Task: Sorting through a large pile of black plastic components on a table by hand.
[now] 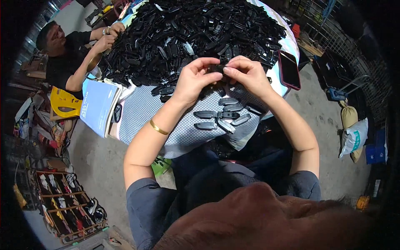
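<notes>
Around a cloth-covered counter (141, 102), a grey floor (100, 154) spreads; the counter bears a heap of black plastic parts (196, 27). Seen from the head, at the heap's near edge, the left hand (193, 82) and right hand (250, 75) each have a fingertip grip closed on a small dark piece (216, 68), its shape unclear. Nearer than the heap lie several loose parts (205, 114); right of it, a phone (289, 71); left, a co-worker (63, 66).
</notes>
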### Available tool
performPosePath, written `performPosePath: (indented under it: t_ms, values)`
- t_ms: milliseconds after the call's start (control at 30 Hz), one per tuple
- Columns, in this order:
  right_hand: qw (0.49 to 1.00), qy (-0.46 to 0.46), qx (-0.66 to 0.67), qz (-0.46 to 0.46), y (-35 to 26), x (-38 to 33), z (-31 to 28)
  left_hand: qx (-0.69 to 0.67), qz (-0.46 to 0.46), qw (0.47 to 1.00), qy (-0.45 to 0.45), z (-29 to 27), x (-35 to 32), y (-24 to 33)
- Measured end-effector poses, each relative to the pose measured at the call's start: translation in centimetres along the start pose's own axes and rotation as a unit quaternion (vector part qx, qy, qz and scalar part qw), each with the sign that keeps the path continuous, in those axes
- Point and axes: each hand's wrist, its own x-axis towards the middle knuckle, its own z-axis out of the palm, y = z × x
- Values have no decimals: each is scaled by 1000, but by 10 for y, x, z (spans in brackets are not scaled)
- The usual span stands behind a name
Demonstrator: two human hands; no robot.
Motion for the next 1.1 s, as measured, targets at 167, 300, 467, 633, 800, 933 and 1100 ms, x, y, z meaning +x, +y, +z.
performPosePath:
  t_ms: [167,300,467,633,800,933,1100]
  values:
    - [992,75,-83,-58,-16,-4,4,-30,7,999,26,-3,2,-2]
    - [996,-19,62,69,-16,-7,0,204,111,973,-2,1,0,0]
    - [997,-8,61,49,-17,-10,8,269,164,949,-21,1,-3,0]
    - [996,60,-51,-42,-13,-16,23,31,85,995,28,4,-4,-8]
    - [997,1,-47,56,-16,-12,17,-101,50,993,23,5,-2,-1]
    - [985,-43,-162,-32,-16,-13,15,-108,24,993,-33,-3,0,-1]
    - [926,10,-308,-218,-18,-17,20,-64,23,994,-81,-7,-4,2]
